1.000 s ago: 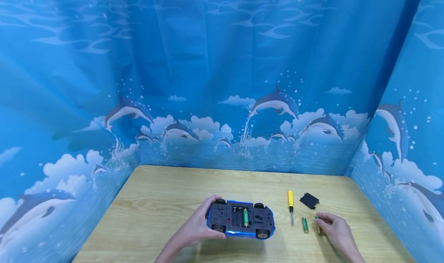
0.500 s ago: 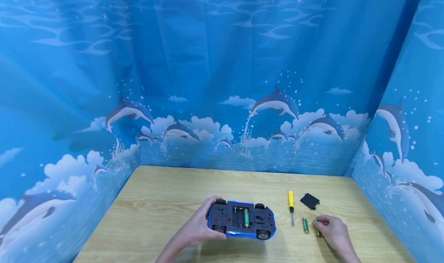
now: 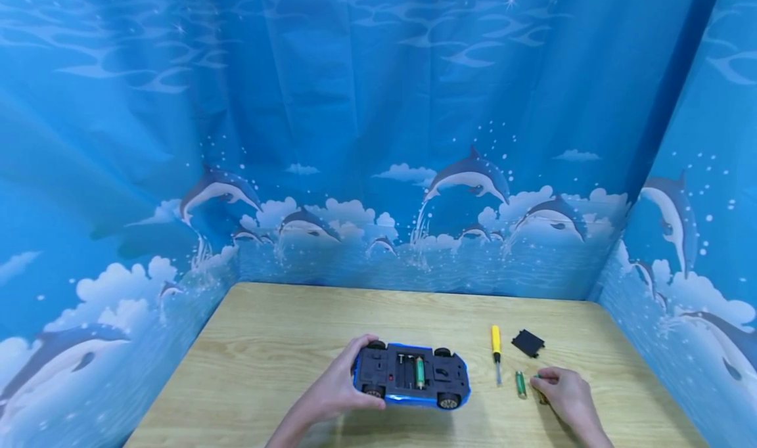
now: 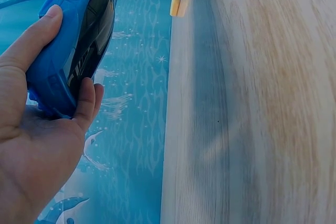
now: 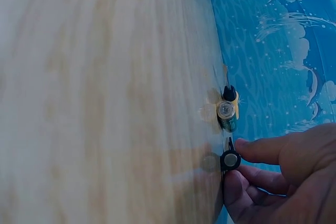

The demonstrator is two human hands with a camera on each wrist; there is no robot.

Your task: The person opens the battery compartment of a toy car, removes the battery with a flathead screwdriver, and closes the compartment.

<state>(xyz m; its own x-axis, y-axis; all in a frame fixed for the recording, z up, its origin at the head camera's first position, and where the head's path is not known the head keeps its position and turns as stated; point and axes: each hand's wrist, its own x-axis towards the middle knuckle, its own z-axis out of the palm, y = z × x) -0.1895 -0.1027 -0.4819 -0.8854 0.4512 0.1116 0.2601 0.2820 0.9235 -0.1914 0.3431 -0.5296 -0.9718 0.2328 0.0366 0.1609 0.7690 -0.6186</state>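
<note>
My left hand (image 3: 342,387) grips one end of a blue toy car (image 3: 454,368), holding it above the table with its black underside toward the head view. One green battery (image 3: 420,373) lies in the car's uncovered battery compartment, beside bare slots. In the left wrist view, thumb and fingers wrap the blue body (image 4: 52,72). To the right, my right hand (image 3: 570,397) pinches a battery (image 5: 230,160) at the tabletop, its flat end showing in the right wrist view; the fingers mostly hide it from the head view. Another green battery (image 3: 520,385) lies just left of that hand.
A yellow-handled screwdriver (image 3: 496,346) lies between the car and the loose battery. Behind the right hand is a black battery cover (image 3: 528,343). The wooden table (image 3: 284,310) is bordered at the back and sides by a blue dolphin-print curtain (image 3: 355,139).
My right hand has shifted slightly left, and the battery in its fingers has turned a little. The left hand and the car have barely moved.
</note>
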